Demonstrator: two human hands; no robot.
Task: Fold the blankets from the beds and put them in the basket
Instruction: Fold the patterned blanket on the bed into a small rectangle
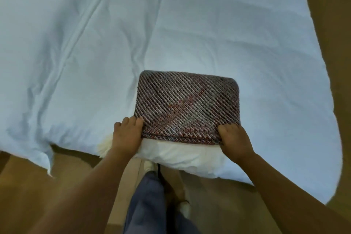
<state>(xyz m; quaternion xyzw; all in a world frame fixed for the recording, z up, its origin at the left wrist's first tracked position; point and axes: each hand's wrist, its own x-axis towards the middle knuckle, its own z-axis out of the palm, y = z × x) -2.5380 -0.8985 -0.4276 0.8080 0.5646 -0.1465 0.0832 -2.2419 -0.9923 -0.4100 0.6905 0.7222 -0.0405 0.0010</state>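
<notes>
left hand (126,135) and right hand (234,141) in firm grip on near corners of folded blanket (187,104) between them

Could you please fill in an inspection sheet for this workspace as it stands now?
Surface: bed covered by a pale, creased duvet.
Job's things: woven blanket folded into a compact rectangle, lying at the duvet's near edge; basket not in view.
Clutter: white fringe at the duvet's near edge.
Grippers: left hand grips the blanket's near left corner; right hand grips its near right corner.
Cables: nothing seen.
Surroundings: wooden floor around the bed; the person's trouser legs below.
</notes>
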